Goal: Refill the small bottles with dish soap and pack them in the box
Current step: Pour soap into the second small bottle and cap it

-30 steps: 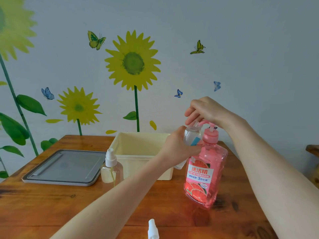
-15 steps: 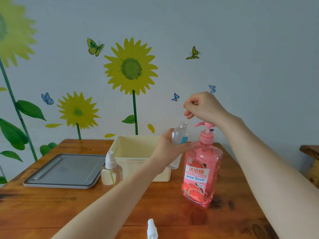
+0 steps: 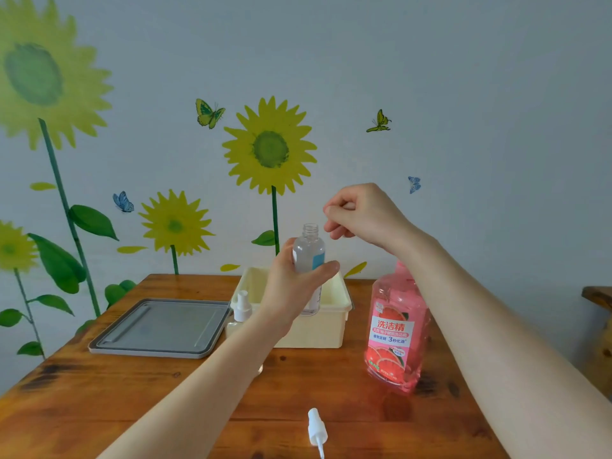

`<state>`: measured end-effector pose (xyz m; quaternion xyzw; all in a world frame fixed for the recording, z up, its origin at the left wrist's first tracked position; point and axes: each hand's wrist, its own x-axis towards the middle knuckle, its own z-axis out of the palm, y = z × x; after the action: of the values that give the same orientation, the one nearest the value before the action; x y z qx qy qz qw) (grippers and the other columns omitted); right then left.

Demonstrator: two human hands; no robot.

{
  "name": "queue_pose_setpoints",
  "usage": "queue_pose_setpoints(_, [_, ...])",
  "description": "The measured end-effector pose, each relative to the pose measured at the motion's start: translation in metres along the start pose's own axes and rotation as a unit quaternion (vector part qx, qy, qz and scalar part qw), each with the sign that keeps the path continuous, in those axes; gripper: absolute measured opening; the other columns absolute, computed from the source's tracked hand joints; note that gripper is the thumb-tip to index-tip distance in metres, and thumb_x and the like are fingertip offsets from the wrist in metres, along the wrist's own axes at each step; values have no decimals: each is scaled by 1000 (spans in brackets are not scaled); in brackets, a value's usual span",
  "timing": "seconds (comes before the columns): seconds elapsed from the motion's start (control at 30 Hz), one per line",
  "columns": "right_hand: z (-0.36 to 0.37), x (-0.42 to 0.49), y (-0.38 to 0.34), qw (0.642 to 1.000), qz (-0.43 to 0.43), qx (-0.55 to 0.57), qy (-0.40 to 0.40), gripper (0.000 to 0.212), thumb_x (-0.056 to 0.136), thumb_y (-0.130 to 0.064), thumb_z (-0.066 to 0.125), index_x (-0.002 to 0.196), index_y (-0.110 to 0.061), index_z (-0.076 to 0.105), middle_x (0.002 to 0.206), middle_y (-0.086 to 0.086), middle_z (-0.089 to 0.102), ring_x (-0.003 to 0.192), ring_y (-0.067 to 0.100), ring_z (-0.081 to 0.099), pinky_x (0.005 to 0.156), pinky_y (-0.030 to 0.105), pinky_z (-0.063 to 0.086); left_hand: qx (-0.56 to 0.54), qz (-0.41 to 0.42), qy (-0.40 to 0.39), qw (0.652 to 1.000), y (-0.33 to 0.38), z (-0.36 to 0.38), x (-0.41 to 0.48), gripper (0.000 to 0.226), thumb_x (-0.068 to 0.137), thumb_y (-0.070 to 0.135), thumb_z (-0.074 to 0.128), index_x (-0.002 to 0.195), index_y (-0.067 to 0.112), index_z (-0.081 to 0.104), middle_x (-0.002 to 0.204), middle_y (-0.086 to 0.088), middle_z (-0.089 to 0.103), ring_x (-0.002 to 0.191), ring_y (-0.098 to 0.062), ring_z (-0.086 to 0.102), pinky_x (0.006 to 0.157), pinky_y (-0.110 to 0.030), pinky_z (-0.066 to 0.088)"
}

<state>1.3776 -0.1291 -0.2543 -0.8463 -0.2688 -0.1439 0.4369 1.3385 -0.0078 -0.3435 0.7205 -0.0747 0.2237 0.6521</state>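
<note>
My left hand [image 3: 291,289] grips a small clear bottle [image 3: 309,256] with an open neck and a blue label, upright above the cream box [image 3: 331,329]. My right hand [image 3: 359,213] hovers just right of the bottle's neck with its fingers curled, holding nothing I can see. The pink dish soap bottle [image 3: 395,339] stands on the table right of the box, its pump top hidden behind my right forearm. A second small bottle [image 3: 240,314] with a white spray top stands left of the box. A loose white spray cap [image 3: 317,430] lies near the table's front edge.
A grey tray-like lid [image 3: 159,329] lies on the wooden table [image 3: 99,399] left of the box. The wall with sunflower stickers is close behind. A wooden piece of furniture [image 3: 597,296] shows at the far right.
My right hand has lifted off the soap pump and risen up and left. My left hand has carried the small bottle away from the pump spout, up and to the left over the box.
</note>
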Motion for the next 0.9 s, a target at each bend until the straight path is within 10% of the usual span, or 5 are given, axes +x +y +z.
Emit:
queue_pose_setpoints(0.53, [83,-86,42,962,171,-101,-188,13,88,-18,55,78,-10,57,63,2,63,48,11,60,45,19,49,35,-24,27,999,-19,-39,-61,53,73,26,74,119,25,48,101,0,61,85,-10,60,60,-16,43])
queue_pose_setpoints(0.9, [122,-126,91,879,231,-235,-344,38,82,-45,58,89,-9,56,74,2,62,52,9,59,57,19,49,73,-60,20,995,-32,-39,-74,71,75,29,72,135,18,37,124,-9,55,111,-25,54,88,-36,49])
